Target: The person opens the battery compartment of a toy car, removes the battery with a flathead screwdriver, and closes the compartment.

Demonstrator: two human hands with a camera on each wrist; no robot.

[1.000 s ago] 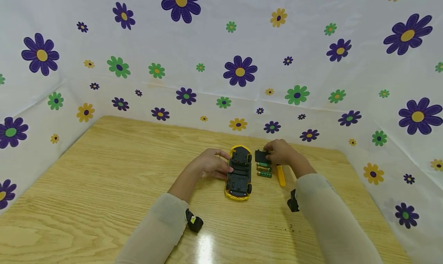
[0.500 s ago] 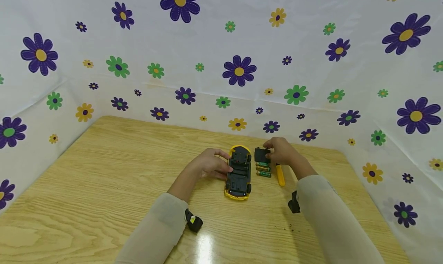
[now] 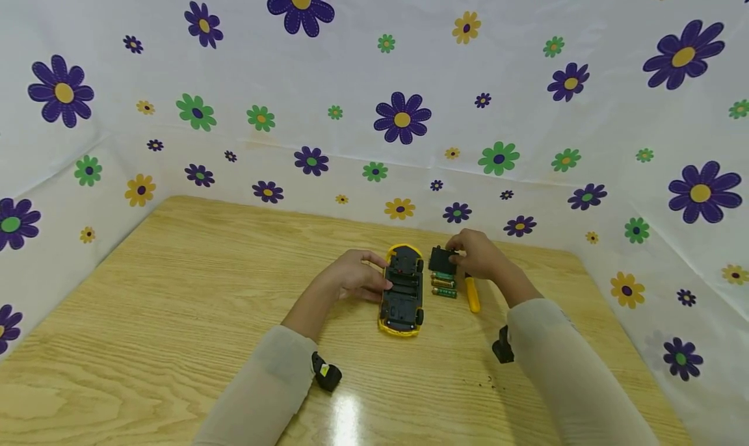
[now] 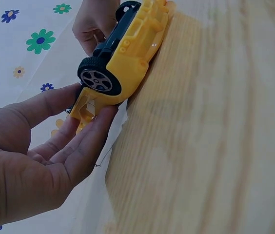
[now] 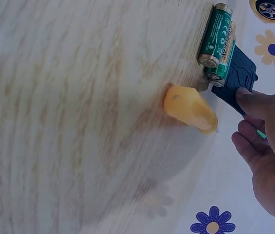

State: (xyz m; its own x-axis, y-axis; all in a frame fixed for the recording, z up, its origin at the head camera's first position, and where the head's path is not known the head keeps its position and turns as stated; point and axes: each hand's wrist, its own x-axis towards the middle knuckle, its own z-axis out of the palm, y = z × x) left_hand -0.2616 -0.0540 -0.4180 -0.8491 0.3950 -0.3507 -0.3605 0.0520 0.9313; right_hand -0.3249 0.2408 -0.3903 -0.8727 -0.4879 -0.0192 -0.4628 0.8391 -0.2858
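Note:
A yellow toy car (image 3: 402,291) lies upside down on the table, its black underside and open battery bay facing up. My left hand (image 3: 358,277) grips the car's left side; in the left wrist view the thumb is on the underside edge and fingers are along the yellow body (image 4: 132,53). With thumb and fingers my right hand (image 3: 478,256) pinches the right edge of a black battery cover (image 3: 441,260). In the right wrist view the cover (image 5: 237,75) is tilted beside the batteries. Several green and gold batteries (image 3: 444,292) lie in a row just in front of the cover.
A screwdriver with a yellow handle (image 3: 473,295) lies right of the batteries, its tip end hidden by my right hand. Small dark bits (image 3: 490,383) lie near the right forearm. A flower-patterned sheet (image 3: 328,108) walls the wooden table (image 3: 205,290) at the back and sides.
The right hand has shifted slightly away from me and the black cover's edge has lifted a little. The left hand and toy car keep their places; the head view has drifted slightly.

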